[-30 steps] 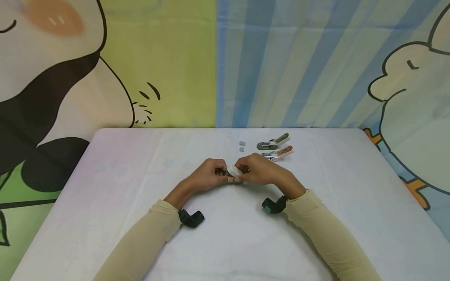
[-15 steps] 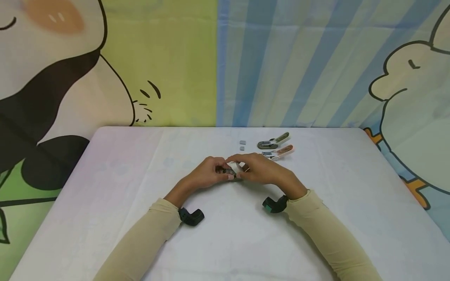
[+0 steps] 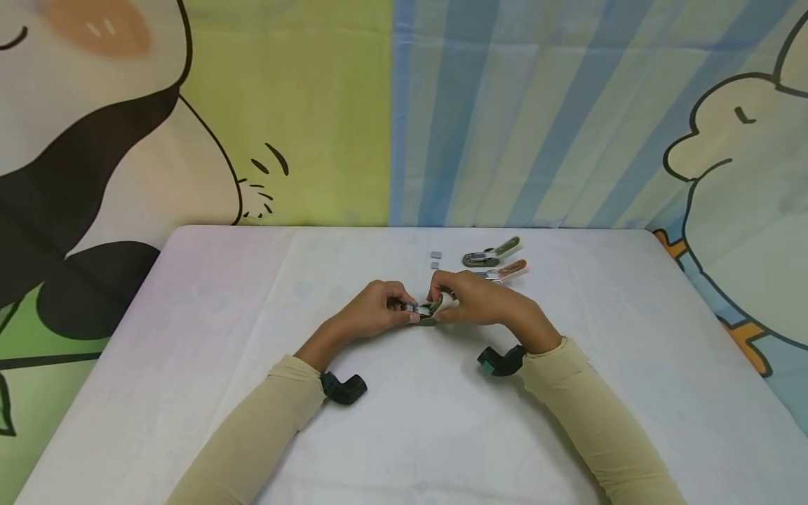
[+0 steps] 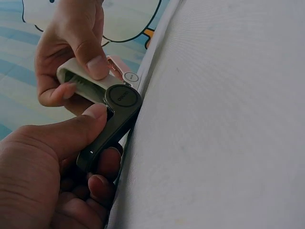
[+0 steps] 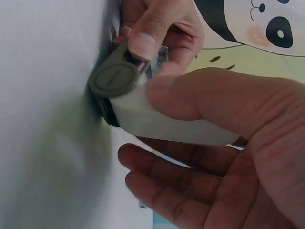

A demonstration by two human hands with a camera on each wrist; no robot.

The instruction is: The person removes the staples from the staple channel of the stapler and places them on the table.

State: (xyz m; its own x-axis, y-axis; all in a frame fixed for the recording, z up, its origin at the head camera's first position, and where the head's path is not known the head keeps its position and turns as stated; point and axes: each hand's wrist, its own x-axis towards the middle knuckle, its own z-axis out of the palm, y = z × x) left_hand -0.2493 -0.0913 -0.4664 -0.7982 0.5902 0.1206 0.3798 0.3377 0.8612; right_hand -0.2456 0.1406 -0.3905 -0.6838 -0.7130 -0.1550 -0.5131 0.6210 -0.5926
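A small stapler (image 4: 112, 129) with a dark green body and a pale, whitish-green upper arm is swung wide open between my hands, near the middle of the table. My left hand (image 3: 374, 310) grips the dark green part, thumb by the round hinge. On the other side, my right hand (image 3: 482, 298) pinches the pale arm (image 5: 174, 128) between thumb and forefinger, the other fingers spread loosely below it in the right wrist view. The metal staple channel (image 3: 415, 308) shows between both hands in the head view.
Behind the right hand lie a green stapler (image 3: 482, 259) and a pink stapler (image 3: 511, 270), both opened. Two small grey staple strips (image 3: 436, 254) lie left of them. White cloth (image 3: 410, 421) covers the table; a printed curtain (image 3: 315, 105) hangs beyond its far edge.
My right hand has drawn back slightly to the right, swinging the stapler's pale arm away and exposing the metal channel. The left hand stays in place.
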